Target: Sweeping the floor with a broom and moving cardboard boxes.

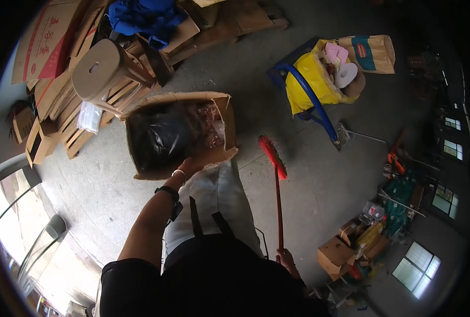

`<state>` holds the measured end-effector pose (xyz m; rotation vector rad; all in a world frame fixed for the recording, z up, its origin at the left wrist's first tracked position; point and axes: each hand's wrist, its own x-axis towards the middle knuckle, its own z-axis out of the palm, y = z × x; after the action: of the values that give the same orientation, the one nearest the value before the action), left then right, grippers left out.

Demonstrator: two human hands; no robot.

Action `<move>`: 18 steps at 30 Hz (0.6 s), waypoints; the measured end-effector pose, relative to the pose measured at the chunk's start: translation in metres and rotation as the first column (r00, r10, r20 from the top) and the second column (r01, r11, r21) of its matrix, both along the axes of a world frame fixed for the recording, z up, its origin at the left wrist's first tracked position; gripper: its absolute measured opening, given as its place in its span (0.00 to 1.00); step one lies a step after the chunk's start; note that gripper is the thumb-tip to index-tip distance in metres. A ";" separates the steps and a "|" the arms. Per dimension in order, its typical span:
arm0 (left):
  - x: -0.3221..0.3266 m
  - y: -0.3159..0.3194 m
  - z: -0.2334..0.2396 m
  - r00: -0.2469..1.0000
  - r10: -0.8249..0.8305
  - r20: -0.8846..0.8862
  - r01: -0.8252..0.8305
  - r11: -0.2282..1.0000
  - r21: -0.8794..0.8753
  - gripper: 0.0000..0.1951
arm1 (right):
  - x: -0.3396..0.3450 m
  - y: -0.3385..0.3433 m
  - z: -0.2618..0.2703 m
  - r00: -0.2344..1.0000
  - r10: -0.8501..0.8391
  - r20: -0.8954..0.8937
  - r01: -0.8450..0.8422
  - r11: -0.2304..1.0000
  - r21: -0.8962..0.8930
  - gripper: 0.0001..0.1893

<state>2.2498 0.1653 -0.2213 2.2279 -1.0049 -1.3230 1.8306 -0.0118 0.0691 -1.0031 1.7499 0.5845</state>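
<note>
A large open cardboard box (229,119) stands on the floor before me, with a black plastic bag (161,136) and reddish-brown debris (209,126) inside. My left hand (191,166) is at the box's near edge; whether its fingers grip the cardboard is hard to tell. To the right, my right hand (286,258) is closed around the dark red handle of a broom (279,214). The broom's red bristle head (272,156) rests on the concrete floor, to the right of the box.
A beige plastic stool (96,71) and flattened cardboard (44,43) lie beyond, at left. A blue-framed holder (314,91) carries a yellow bag (300,83) of waste, with a metal dustpan (342,136) beside it. Boxes (336,253) and clutter line the right.
</note>
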 end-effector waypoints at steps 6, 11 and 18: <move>0.031 -0.128 0.026 0.983 -0.178 0.035 0.173 0.978 0.113 0.22 | 0.082 -0.092 -0.012 0.989 -0.120 0.081 0.107 0.984 0.145 0.13; 0.021 -0.192 -0.035 0.802 0.592 -0.078 -0.545 0.779 0.310 0.29 | 0.179 -0.204 -0.058 0.962 0.210 0.177 -0.225 0.972 0.070 0.15; 0.026 -0.226 -0.083 0.499 0.863 -0.080 -0.773 0.485 0.409 0.19 | 0.358 -0.297 -0.174 0.355 0.931 0.090 -0.789 0.350 -0.504 0.16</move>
<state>2.2757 -0.0606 -0.3041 2.1393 0.4712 -1.2710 2.1883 -0.3087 -0.1048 -2.2563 0.8143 0.6454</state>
